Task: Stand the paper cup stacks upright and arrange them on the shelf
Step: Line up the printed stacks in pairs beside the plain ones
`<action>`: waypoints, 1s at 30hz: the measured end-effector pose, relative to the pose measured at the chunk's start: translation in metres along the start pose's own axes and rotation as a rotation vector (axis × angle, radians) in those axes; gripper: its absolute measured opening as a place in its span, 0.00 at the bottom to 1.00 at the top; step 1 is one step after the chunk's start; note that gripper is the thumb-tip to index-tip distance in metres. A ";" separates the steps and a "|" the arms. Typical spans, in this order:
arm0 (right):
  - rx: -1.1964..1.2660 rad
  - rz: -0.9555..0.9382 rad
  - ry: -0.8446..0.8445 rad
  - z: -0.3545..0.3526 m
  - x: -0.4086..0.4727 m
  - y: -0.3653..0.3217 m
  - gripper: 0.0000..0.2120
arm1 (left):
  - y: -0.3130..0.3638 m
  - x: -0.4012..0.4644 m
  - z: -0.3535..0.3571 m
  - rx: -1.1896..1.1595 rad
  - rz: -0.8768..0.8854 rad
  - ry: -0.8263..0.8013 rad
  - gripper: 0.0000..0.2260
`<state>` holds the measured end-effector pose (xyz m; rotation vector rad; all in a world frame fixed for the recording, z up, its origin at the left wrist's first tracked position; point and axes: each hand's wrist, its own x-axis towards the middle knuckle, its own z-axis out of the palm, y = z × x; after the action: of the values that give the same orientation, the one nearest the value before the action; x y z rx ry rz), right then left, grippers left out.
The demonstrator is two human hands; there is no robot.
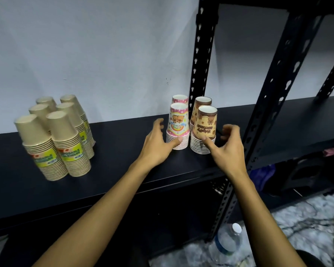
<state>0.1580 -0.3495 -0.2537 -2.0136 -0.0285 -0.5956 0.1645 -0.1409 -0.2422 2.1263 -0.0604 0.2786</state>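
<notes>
On the shelf [114, 149], spread-fingered left hand [158, 145] and right hand [228, 149] flank the pink cups [178, 126] and brown cups [204, 128], thumbs touching them.

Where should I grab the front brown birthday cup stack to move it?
Grab the brown stack low, around its ribbed band of rims, probably from the right, where the right hand already is. The pink stack crowds its left, and the top cup could lift off alone.

Pale bluish-white wall [94, 45], black perforated steel uprights [201, 54], marbled floor [307, 218], plastic water bottle [229, 241] below
</notes>
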 end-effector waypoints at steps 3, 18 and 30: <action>0.086 -0.001 -0.104 0.005 0.011 0.002 0.36 | 0.001 0.012 0.009 -0.064 0.015 0.003 0.37; 0.157 -0.128 -0.281 0.036 -0.012 -0.016 0.26 | -0.030 -0.026 -0.045 0.073 0.050 0.099 0.34; 0.050 -0.157 -0.432 0.040 -0.018 -0.044 0.31 | -0.026 -0.047 -0.081 0.233 0.001 0.077 0.36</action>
<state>0.1466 -0.2895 -0.2405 -2.0683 -0.4595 -0.2437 0.1082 -0.0621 -0.2319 2.3444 0.0174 0.3834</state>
